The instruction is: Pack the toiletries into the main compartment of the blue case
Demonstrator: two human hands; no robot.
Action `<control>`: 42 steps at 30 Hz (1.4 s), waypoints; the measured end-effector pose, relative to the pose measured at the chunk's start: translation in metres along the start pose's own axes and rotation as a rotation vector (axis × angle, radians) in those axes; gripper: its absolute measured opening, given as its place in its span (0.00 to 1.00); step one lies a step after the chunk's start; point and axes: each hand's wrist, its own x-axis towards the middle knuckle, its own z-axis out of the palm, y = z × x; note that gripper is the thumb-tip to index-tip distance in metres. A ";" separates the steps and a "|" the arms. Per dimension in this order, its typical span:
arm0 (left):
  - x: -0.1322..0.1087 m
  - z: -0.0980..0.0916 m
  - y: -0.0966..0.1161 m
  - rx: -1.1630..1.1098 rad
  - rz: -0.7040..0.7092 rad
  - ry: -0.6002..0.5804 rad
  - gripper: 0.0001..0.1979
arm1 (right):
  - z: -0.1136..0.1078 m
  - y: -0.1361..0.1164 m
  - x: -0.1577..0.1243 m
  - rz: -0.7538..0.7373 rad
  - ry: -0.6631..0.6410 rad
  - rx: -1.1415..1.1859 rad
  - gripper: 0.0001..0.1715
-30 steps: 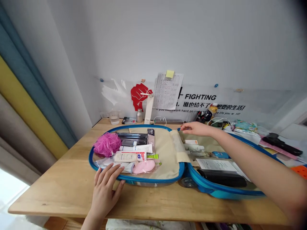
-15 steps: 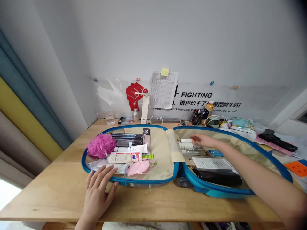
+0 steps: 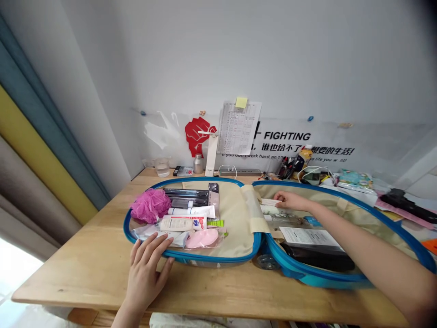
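An open blue suitcase (image 3: 218, 259) lies flat on the wooden table. Its left half holds a pink mesh sponge (image 3: 150, 206), tubes, a cream bottle (image 3: 176, 223) and a pink oval item (image 3: 202, 238). My left hand (image 3: 148, 262) rests with spread fingers on the near rim of that half, touching a pale packet (image 3: 164, 237). In the right half, my right hand (image 3: 289, 201) pinches a small white box (image 3: 270, 202) near the hinge. Beside it lie small bottles, a white printed sheet (image 3: 309, 236) and a black case (image 3: 319, 257).
Along the wall stand a glass (image 3: 161, 167), a metallic jar (image 3: 198, 164), a white lamp (image 3: 211, 155), a power strip (image 3: 241, 172) and a yellow-labelled bottle (image 3: 303, 159). Papers, packets and a black object (image 3: 406, 205) lie at the right.
My right hand's fingers have closed on the small white box, which is now tilted. The view has shifted slightly, moving everything rightward. My left hand stays on the rim.
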 end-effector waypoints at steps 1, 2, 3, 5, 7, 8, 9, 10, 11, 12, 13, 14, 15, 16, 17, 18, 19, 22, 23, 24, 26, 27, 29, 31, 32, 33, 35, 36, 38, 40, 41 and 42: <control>0.000 0.000 0.000 0.000 0.000 0.003 0.17 | -0.006 -0.001 -0.002 0.004 0.027 0.015 0.19; 0.000 0.000 0.001 -0.001 -0.003 0.005 0.17 | -0.013 -0.002 -0.005 0.006 0.061 0.031 0.19; 0.000 0.000 0.001 -0.004 -0.008 0.006 0.17 | -0.022 -0.004 -0.009 0.007 0.099 0.050 0.19; 0.001 0.001 0.002 -0.011 -0.020 0.003 0.17 | -0.038 -0.014 -0.016 0.000 0.177 0.096 0.20; 0.001 0.002 0.002 -0.018 -0.023 -0.002 0.17 | -0.047 -0.032 -0.020 -0.028 0.221 0.146 0.22; 0.001 0.002 0.002 -0.021 -0.024 -0.003 0.17 | -0.046 -0.045 -0.020 -0.052 0.222 0.170 0.22; 0.001 0.002 0.002 -0.023 -0.025 -0.004 0.17 | -0.042 -0.060 -0.020 -0.081 0.209 0.190 0.22; 0.000 0.003 0.002 -0.025 -0.025 -0.004 0.17 | -0.033 -0.077 -0.017 -0.113 0.183 0.205 0.21; 0.000 0.003 0.002 -0.026 -0.026 -0.003 0.17 | -0.022 -0.095 -0.014 -0.147 0.147 0.213 0.20; 0.000 0.003 0.002 -0.026 -0.028 -0.003 0.17 | -0.008 -0.113 -0.009 -0.179 0.105 0.213 0.19; 0.000 0.003 0.002 -0.027 -0.031 -0.002 0.17 | 0.007 -0.132 -0.003 -0.207 0.063 0.205 0.18; 0.000 0.002 0.002 -0.027 -0.034 -0.002 0.17 | 0.022 -0.149 0.003 -0.230 0.024 0.190 0.16; 0.000 0.002 0.003 -0.026 -0.037 -0.002 0.17 | 0.036 -0.165 0.010 -0.250 -0.012 0.168 0.15; 0.000 0.002 0.003 -0.026 -0.040 -0.003 0.17 | 0.049 -0.179 0.015 -0.266 -0.042 0.138 0.15; 0.000 0.002 0.003 -0.025 -0.040 -0.005 0.17 | 0.060 -0.191 0.020 -0.279 -0.064 0.103 0.15; 0.000 0.002 0.004 -0.023 -0.036 -0.007 0.17 | 0.069 -0.201 0.024 -0.289 -0.081 0.064 0.16; 0.000 0.002 0.004 -0.020 -0.031 -0.008 0.17 | 0.076 -0.208 0.027 -0.298 -0.094 0.023 0.17; 0.000 0.002 0.004 -0.015 -0.026 -0.011 0.17 | 0.090 -0.219 0.031 -0.324 -0.128 -0.089 0.18; 0.000 0.003 0.004 -0.017 -0.028 -0.011 0.18 | 0.093 -0.220 0.031 -0.333 -0.139 -0.122 0.18; -0.001 0.003 0.003 -0.020 -0.031 -0.012 0.18 | 0.095 -0.221 0.030 -0.344 -0.148 -0.151 0.18; -0.001 0.003 0.003 -0.024 -0.035 -0.011 0.18 | 0.099 -0.223 0.029 -0.365 -0.153 -0.202 0.18; -0.001 0.004 0.003 -0.025 -0.037 -0.011 0.18 | 0.100 -0.223 0.028 -0.376 -0.150 -0.223 0.18; -0.001 0.004 0.003 -0.025 -0.041 -0.013 0.18 | 0.101 -0.225 0.027 -0.409 -0.136 -0.256 0.19; -0.001 0.004 0.002 -0.025 -0.043 -0.015 0.18 | 0.100 -0.227 0.025 -0.461 -0.116 -0.278 0.20; -0.001 0.004 0.002 -0.025 -0.041 -0.015 0.18 | 0.099 -0.228 0.025 -0.491 -0.106 -0.286 0.19; -0.001 0.004 0.002 -0.025 -0.040 -0.014 0.18 | 0.099 -0.229 0.024 -0.520 -0.097 -0.294 0.19; 0.000 0.003 0.002 -0.021 -0.037 -0.014 0.18 | 0.098 -0.231 0.023 -0.563 -0.082 -0.312 0.19; 0.000 0.003 0.002 -0.019 -0.036 -0.016 0.18 | 0.098 -0.231 0.023 -0.577 -0.077 -0.324 0.20; 0.001 0.002 0.003 -0.015 -0.037 -0.021 0.18 | 0.100 -0.232 0.023 -0.595 -0.071 -0.347 0.21; 0.001 0.002 0.003 -0.014 -0.036 -0.018 0.18 | 0.103 -0.233 0.023 -0.603 -0.067 -0.362 0.22; 0.001 0.003 0.003 -0.013 -0.035 -0.013 0.18 | 0.104 -0.234 0.023 -0.603 -0.064 -0.365 0.22; 0.001 0.003 0.003 -0.012 -0.033 -0.008 0.18 | 0.104 -0.235 0.022 -0.602 -0.060 -0.364 0.22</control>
